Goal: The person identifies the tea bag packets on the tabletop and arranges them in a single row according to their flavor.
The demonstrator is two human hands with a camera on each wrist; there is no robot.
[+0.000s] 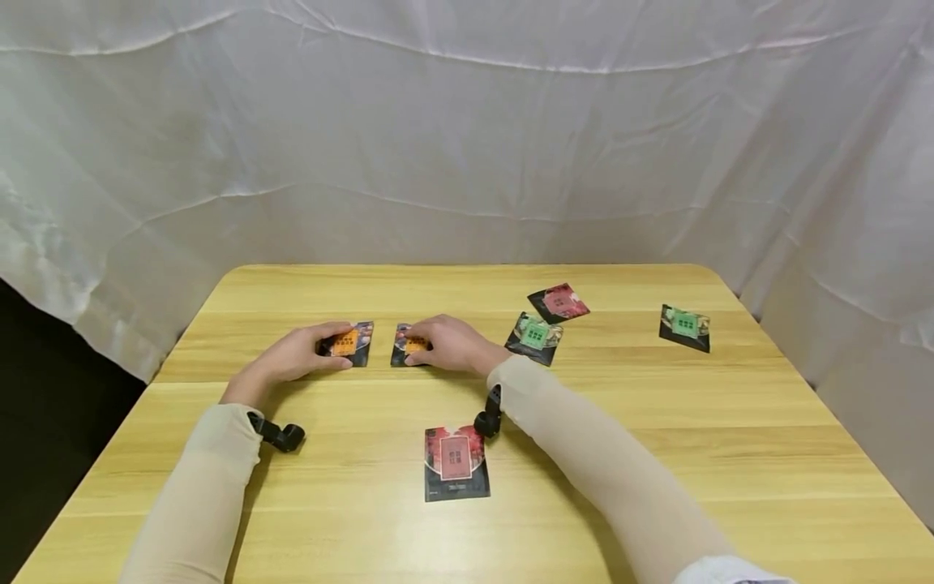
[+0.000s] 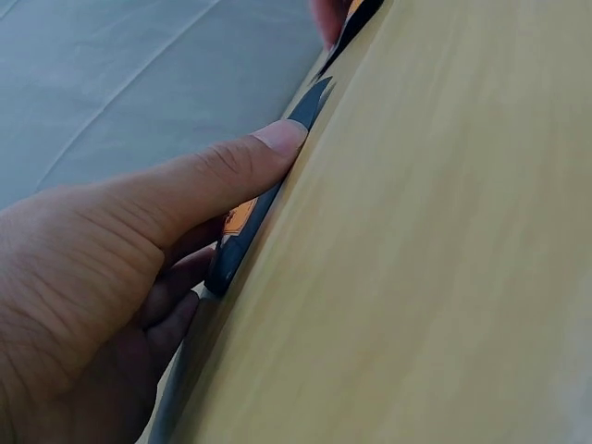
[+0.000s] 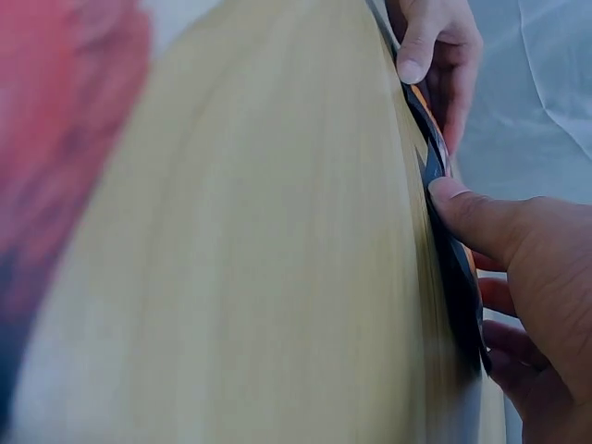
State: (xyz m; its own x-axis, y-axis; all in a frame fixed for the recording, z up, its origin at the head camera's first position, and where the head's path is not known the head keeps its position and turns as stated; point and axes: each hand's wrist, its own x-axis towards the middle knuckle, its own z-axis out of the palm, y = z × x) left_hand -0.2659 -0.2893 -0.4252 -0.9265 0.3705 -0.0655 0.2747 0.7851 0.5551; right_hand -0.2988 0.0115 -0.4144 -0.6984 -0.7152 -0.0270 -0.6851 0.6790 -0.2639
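Two flat packets with orange labels lie side by side at the left and middle of the table, a narrow gap between them in the head view. My left hand (image 1: 293, 354) holds the left orange-label packet (image 1: 359, 344), its thumb along the near edge and its fingers at the far side. My right hand (image 1: 458, 345) grips the right orange-label packet (image 1: 399, 350) the same way and covers its right part. In the left wrist view the thumb presses the dark edge of the left packet (image 2: 242, 242). The right wrist view shows the right packet (image 3: 455, 277) under the right thumb, edge-on.
A red-label packet (image 1: 456, 464) lies near the front, by the right wrist's camera. Beyond the right forearm are a green-label packet (image 1: 535, 337) and another red-label packet (image 1: 559, 302). A second green-label packet (image 1: 684, 327) lies farther right. White cloth (image 1: 467, 146) hangs behind the wooden table (image 1: 350, 478).
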